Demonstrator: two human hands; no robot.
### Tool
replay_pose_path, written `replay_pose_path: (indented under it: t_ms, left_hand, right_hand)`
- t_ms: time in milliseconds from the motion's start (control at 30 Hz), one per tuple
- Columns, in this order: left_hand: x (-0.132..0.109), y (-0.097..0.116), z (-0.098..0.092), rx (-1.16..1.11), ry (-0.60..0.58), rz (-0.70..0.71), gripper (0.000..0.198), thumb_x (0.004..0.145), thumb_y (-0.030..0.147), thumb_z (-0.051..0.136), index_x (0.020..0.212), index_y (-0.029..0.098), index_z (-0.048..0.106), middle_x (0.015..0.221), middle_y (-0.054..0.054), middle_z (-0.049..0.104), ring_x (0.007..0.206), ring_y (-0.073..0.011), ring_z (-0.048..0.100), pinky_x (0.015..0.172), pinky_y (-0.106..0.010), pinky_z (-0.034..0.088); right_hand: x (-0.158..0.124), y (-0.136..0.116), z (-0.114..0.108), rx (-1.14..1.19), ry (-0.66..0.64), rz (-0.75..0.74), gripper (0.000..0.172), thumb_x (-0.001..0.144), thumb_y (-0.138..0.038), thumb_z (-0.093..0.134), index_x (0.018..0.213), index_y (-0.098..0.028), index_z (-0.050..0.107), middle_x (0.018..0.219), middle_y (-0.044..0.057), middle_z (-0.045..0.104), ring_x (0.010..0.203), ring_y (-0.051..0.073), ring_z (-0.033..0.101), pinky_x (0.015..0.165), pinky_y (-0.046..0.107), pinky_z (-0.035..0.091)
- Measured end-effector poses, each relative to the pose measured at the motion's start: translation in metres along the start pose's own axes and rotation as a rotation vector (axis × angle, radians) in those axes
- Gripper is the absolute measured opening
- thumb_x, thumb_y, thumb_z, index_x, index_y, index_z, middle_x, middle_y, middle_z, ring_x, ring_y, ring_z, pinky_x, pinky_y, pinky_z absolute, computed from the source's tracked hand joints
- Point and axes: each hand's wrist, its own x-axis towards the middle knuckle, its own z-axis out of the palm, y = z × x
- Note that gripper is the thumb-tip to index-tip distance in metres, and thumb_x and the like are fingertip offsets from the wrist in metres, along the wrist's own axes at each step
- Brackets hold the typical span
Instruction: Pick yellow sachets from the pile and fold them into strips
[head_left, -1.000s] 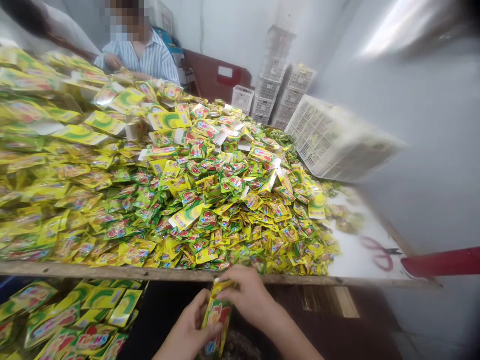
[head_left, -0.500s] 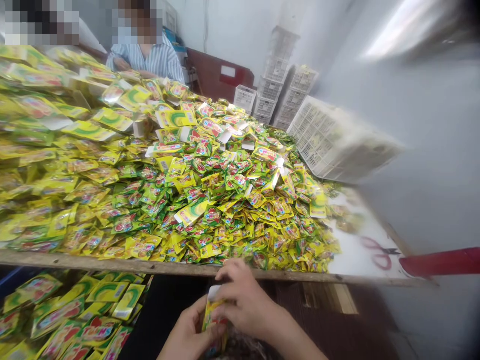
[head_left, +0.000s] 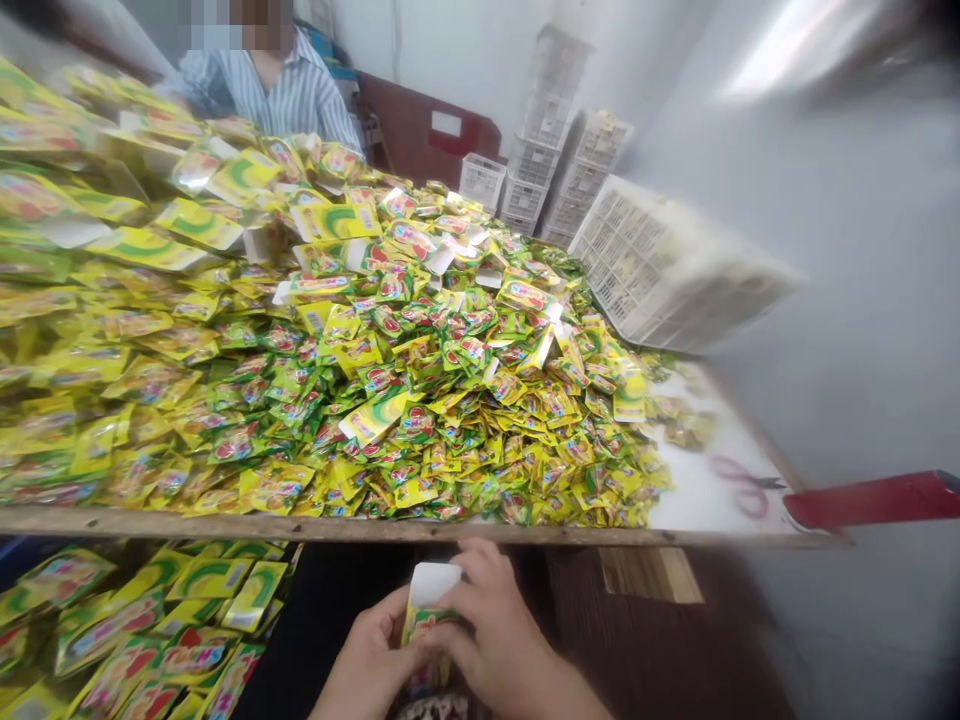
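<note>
In front of my lap, below the table edge, is a small yellow-and-green carton (head_left: 421,622) with a white flap standing up at its top. My left hand (head_left: 371,645) grips its left side, thumb across the front. My right hand (head_left: 495,625) is closed around the right side, its thumb also on the front and its upper fingers beside the flap. The carton's lower part is partly hidden by the hands. Beyond them a large heap of small yellow and green sachets (head_left: 480,440) covers the table, with similar cartons (head_left: 375,415) scattered on top.
Many filled cartons (head_left: 187,650) lie in a blue container at lower left. Red-handled scissors (head_left: 742,485) and a red tube-like object (head_left: 870,500) are at the table's right end. A white crate (head_left: 637,260) leans behind; crates (head_left: 536,170) are stacked farther back. Another person (head_left: 277,95) sits across.
My right fingers have shifted off the carton's top to its right side, so more of the white flap shows. The view has moved slightly.
</note>
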Motion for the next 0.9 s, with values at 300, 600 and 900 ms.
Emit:
replay_pose_path:
  t_ms: [300, 600, 900]
  left_hand:
    - [-0.008, 0.017, 0.011, -0.336, 0.091, -0.157, 0.045, 0.081, 0.052, 0.063, 0.107, 0.017, 0.073, 0.095, -0.009, 0.076, 0.091, -0.0292, 0.066, 0.082, -0.037, 0.052]
    - [0.009, 0.038, -0.015, -0.195, 0.154, -0.257, 0.021, 0.062, 0.028, 0.080, 0.068, 0.015, 0.065, 0.062, 0.002, 0.063, 0.056, -0.0125, 0.056, 0.052, -0.019, 0.042]
    - [0.002, 0.025, -0.036, 0.101, 0.193, -0.078, 0.027, 0.075, 0.038, 0.075, 0.094, 0.020, 0.077, 0.096, -0.005, 0.079, 0.094, -0.0247, 0.068, 0.087, -0.029, 0.052]
  right_hand:
    - [0.006, 0.020, 0.010, 1.010, 0.151, 0.539, 0.029, 0.082, -0.041, 0.067, 0.095, -0.015, 0.066, 0.074, 0.002, 0.061, 0.054, 0.011, 0.052, 0.043, 0.019, 0.042]
    - [0.026, 0.008, 0.021, 0.887, 0.041, 0.599, 0.028, 0.067, -0.034, 0.077, 0.087, -0.014, 0.075, 0.068, 0.000, 0.061, 0.037, 0.004, 0.041, 0.031, 0.015, 0.032]
    - [0.032, 0.008, 0.021, 0.918, 0.041, 0.526, 0.039, 0.063, -0.049, 0.082, 0.081, -0.014, 0.079, 0.066, 0.004, 0.068, 0.051, 0.013, 0.058, 0.044, 0.021, 0.047]
